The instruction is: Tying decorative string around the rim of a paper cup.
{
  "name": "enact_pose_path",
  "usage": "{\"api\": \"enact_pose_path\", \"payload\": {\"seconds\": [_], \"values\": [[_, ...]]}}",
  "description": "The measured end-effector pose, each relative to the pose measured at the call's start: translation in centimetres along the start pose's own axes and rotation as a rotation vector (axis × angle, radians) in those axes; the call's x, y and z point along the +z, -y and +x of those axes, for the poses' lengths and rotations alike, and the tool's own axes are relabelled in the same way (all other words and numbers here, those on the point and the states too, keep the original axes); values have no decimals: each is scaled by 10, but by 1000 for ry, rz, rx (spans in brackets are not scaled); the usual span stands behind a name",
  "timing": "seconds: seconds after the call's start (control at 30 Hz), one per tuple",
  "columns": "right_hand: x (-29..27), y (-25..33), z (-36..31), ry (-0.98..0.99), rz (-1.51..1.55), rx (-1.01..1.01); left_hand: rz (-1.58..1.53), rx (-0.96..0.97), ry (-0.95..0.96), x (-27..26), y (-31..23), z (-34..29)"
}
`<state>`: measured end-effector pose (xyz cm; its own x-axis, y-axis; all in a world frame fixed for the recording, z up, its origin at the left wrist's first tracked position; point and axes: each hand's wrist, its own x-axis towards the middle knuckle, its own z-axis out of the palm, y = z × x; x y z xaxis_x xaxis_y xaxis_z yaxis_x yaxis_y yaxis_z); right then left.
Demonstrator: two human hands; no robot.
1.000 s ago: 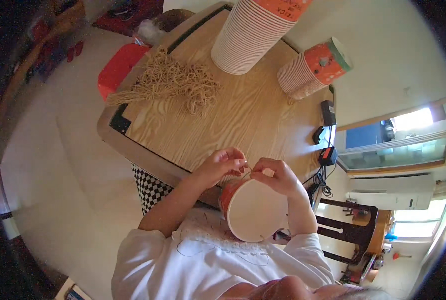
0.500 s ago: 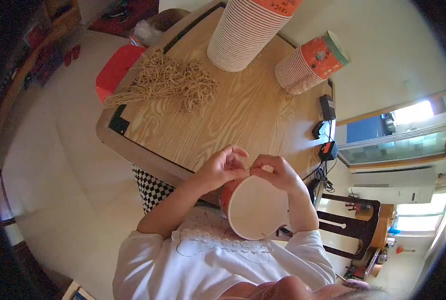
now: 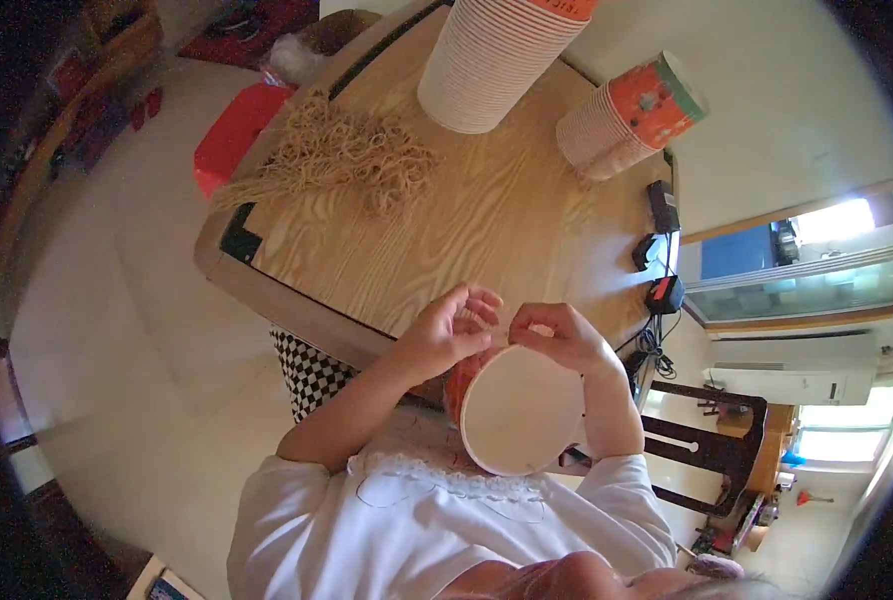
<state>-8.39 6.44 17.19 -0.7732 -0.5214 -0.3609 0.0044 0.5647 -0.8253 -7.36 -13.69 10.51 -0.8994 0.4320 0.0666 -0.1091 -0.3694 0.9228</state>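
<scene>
An orange paper cup (image 3: 518,408) with a pale inside sits tilted toward me, close to my chest at the table's near edge. My left hand (image 3: 450,333) is curled at the cup's upper left rim, fingers pinched together. My right hand (image 3: 556,336) pinches at the upper right rim. A thin pale string runs between the two hands just above the rim. Whether the fingers also grip the rim itself is hard to tell.
A wooden table (image 3: 486,230) carries a heap of tan strings (image 3: 351,155), a tall stack of paper cups (image 3: 491,60) and a shorter tilted stack (image 3: 626,115). Black plugs and cables (image 3: 658,250) lie at its right edge. A red stool (image 3: 236,135) stands left.
Both hands stay at the cup's rim. The left fingers have curled tighter and the hands have drawn slightly closer together.
</scene>
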Motion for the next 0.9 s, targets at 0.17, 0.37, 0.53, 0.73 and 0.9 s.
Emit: {"api": "enact_pose_path", "payload": {"seconds": [0.17, 0.37, 0.53, 0.73, 0.9], "values": [[1, -6, 1, -19, 32, 0, 240, -50, 52, 1, -1, 6], [4, -8, 1, -66, 10, -4, 273, -54, 41, 8, 1, 7], [5, -7, -1, -88, -10, 43, 287, -56, 24, 9, 5, 6], [3, -5, -1, -91, -6, 42, 330, -77, 32, 11, 1, 8], [1, -2, -3, -88, -21, 41, 226, -89, 16, 8, 8, 3]]}}
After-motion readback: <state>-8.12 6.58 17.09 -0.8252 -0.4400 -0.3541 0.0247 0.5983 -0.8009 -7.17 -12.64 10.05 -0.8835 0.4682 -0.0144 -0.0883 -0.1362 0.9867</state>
